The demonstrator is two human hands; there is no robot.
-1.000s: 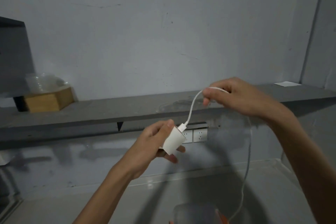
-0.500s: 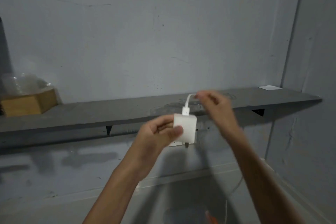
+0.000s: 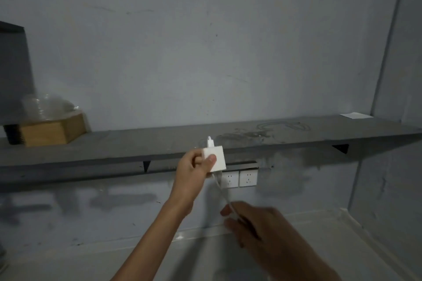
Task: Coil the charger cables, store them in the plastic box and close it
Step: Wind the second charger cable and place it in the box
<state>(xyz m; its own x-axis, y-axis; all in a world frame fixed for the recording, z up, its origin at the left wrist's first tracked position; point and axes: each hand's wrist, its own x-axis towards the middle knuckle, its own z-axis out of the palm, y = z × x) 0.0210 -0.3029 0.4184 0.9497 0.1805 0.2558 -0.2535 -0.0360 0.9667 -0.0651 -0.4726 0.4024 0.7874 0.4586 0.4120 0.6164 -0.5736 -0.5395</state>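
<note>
My left hand holds a white charger block upright in front of the grey shelf, thumb pressed on its face. The white cable's plug sticks up from the block's top. The white cable runs down behind the block toward my right hand, which pinches it lower right of the block. My right hand is blurred. The plastic box is out of view.
A grey wall shelf carries a wooden hexagonal box with clear plastic on top at the left and a white slip at the far right. White wall sockets sit under the shelf. A grey counter lies below.
My right hand dropped from above the block to below it, drawing the cable down behind the block. My left hand kept the block and turned it upright. The box left the bottom edge of view.
</note>
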